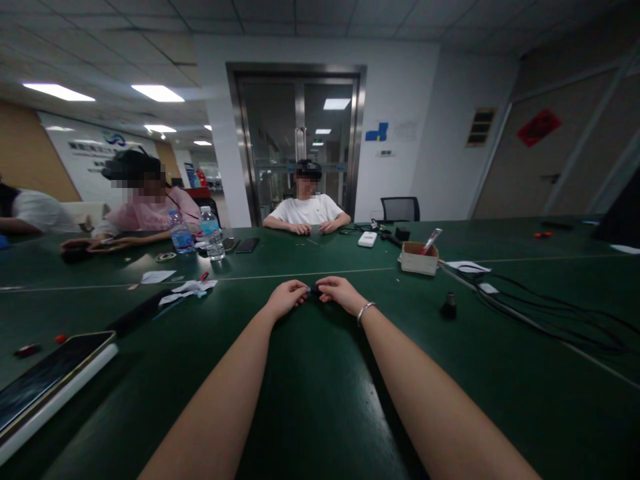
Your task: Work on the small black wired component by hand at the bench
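Both hands meet over the middle of the green table (310, 400). A small black object (315, 291) with a greyish left end sits between them; fingers cover most of it, so its kind cannot be made out. My left hand (287, 299) pinches its grey end with thumb and fingertips. From the other side, my right hand (341, 294) is closed on the black end. A silver bracelet (366, 313) circles my right wrist.
To the left lie a phone on a white box (55, 373), crumpled paper (187, 291) and two water bottles (213, 233). On the right are an open cardboard box (419, 263), a small dark brush-like item (449, 307) and black cables (545, 313). Co-workers sit across and at left.
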### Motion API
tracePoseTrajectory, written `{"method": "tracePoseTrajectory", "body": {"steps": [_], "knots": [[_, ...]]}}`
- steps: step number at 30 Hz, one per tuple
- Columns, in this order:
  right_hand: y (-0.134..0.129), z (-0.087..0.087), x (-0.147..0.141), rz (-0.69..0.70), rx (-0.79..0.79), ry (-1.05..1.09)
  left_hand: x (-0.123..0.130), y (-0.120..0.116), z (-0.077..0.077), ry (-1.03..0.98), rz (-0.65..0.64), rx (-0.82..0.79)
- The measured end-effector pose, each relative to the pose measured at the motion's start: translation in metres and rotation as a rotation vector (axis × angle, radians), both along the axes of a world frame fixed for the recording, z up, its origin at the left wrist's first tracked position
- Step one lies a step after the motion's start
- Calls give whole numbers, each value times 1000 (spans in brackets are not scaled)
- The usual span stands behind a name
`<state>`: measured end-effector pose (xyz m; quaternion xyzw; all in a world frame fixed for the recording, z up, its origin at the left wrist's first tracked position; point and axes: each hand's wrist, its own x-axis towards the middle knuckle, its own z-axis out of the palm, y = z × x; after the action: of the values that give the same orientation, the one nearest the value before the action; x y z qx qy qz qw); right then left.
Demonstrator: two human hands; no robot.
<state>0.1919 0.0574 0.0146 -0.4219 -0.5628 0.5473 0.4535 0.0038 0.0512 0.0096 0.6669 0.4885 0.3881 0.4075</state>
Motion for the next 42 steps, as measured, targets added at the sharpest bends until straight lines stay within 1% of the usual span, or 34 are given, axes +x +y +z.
{"method": "tracePoseTrajectory", "body": {"steps": [9,22,26,30,35,42], "knots": [[-3,1,0,-3,6,11,0,0,0,5,-12,8],[-2,1,-1,-12,12,15,2,-4,2,-19,5,21],[-2,1,-1,5,17,20,2,-4,3,-21,7,-5],[-2,1,0,9,24,22,1,-3,3,-5,14,-18],[-2,1,0,23,12,43,-1,0,0,37,-11,19],[-1,1,0,18,8,37,1,-1,1,19,26,20]]}}
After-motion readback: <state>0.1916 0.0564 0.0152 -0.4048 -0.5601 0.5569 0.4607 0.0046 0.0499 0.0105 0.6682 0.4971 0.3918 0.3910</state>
